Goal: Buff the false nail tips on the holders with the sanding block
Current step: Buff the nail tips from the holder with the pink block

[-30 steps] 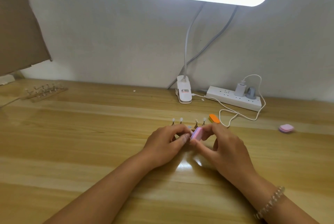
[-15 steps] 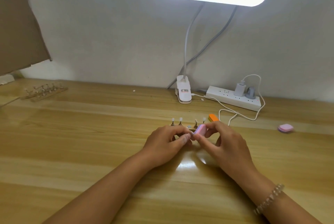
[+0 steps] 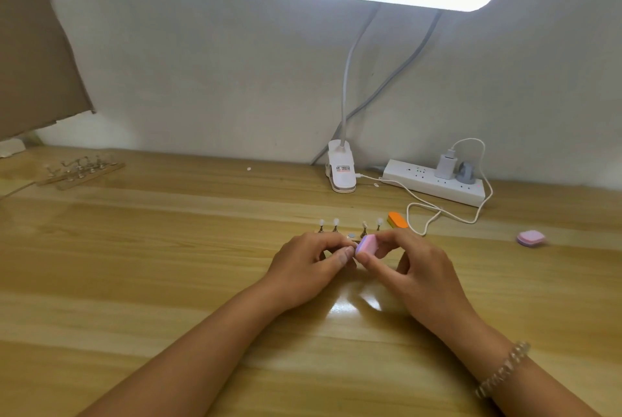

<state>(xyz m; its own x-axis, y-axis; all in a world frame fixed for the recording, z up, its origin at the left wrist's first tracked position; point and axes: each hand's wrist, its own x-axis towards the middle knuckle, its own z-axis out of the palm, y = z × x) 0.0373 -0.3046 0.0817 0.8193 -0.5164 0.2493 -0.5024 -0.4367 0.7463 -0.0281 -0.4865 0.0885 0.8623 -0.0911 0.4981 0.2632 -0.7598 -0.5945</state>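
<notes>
Sanding block [image 3: 367,245], small, pink-faced (purple edge), in right hand [image 3: 415,270] grip

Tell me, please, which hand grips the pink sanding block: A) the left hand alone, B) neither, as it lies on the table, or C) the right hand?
C: the right hand pinches the pink sanding block between thumb and fingers, near the nail tip holders, while the left hand curls beside it.

nothing you can actually read here tbh, the only print is a small sticker [image 3: 342,169] on the lamp clip [image 3: 341,171] and it's way too blurry to make out
</notes>
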